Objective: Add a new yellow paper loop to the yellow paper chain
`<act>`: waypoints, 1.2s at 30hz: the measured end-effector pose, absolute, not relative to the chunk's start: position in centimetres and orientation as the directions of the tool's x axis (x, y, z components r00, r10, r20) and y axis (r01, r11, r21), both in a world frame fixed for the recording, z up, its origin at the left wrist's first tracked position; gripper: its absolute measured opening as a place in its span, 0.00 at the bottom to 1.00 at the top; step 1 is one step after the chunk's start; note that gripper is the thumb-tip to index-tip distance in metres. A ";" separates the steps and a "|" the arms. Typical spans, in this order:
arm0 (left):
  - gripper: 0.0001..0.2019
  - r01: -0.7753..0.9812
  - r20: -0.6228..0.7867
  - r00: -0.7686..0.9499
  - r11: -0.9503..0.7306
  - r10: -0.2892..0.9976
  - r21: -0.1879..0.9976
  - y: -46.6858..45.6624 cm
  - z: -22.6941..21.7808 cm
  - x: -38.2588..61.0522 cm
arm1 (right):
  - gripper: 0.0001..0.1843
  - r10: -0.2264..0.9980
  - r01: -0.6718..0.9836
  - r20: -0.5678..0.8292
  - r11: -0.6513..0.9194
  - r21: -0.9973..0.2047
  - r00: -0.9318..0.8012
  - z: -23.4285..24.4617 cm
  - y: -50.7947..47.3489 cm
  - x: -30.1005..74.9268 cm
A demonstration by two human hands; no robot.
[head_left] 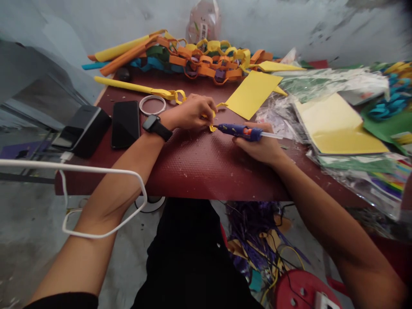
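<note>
My right hand is closed around a blue hot glue gun with a clear glue stick out of its back end. The gun's nozzle points left and meets, or nearly meets, a small yellow paper strip. That strip is pinched in the fingers of my left hand, which wears a black watch. Part of the strip is hidden behind the fingers. Just left of this hand, yellow paper loops join a long rolled yellow paper tube.
Orange and yellow paper chains lie along the back. A yellow sheet and plastic-wrapped paper cover the right. A phone, a tape roll and a black box sit left. A white cable crosses my left arm.
</note>
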State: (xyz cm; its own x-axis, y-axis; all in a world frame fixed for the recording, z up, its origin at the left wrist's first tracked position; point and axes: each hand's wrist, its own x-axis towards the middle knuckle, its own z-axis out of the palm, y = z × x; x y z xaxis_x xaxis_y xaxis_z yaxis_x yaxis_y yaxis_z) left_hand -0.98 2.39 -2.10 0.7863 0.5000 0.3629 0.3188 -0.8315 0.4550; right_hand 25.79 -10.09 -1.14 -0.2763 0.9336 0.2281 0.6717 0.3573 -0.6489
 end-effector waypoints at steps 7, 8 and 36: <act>0.07 0.335 0.339 0.785 -0.816 0.518 0.471 2.3 -1.9 -1.0 | 0.18 0.924 0.664 0.216 0.378 -0.645 -0.316 -1.3 -9.9 25.6; 0.07 0.335 0.338 0.786 -0.815 0.518 0.472 2.3 -1.9 -1.0 | 0.18 0.922 0.660 0.213 0.381 -0.648 -0.324 -1.2 -9.9 25.6; 0.06 0.317 0.336 0.795 -0.818 0.505 0.480 2.8 -2.1 -1.1 | 0.23 0.845 0.834 -0.069 0.505 -0.222 -0.530 2.3 -13.4 37.2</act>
